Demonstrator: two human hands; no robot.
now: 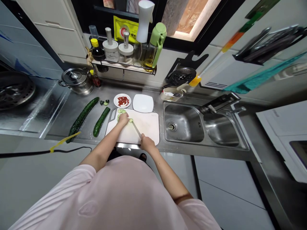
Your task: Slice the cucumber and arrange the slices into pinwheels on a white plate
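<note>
My right hand (pixel 146 142) is wrapped round the handle of a knife (pixel 136 129), its blade pointing away and to the left over a white cutting board (pixel 148 127). At the blade's tip lies a pale green cucumber slice (pixel 130 120). My left hand (pixel 123 119) rests on the board just left of that slice, fingers bent and drawn together; what is under them is hidden. More cucumber slices (pixel 122 111) lie beyond and beside it. Left of the board are a shorter cucumber (pixel 101 122) and a longer cucumber (pixel 83 118), both whole-looking and dark green.
Behind the board stand a plate of chopped red pieces (pixel 123 101) and a white square plate (pixel 143 103). Small cucumber ends (pixel 105 102) lie nearby. A steel pot (pixel 76 80) is at back left, a double sink (pixel 184 123) at right. A shelf (pixel 124 65) holds bottles and jars.
</note>
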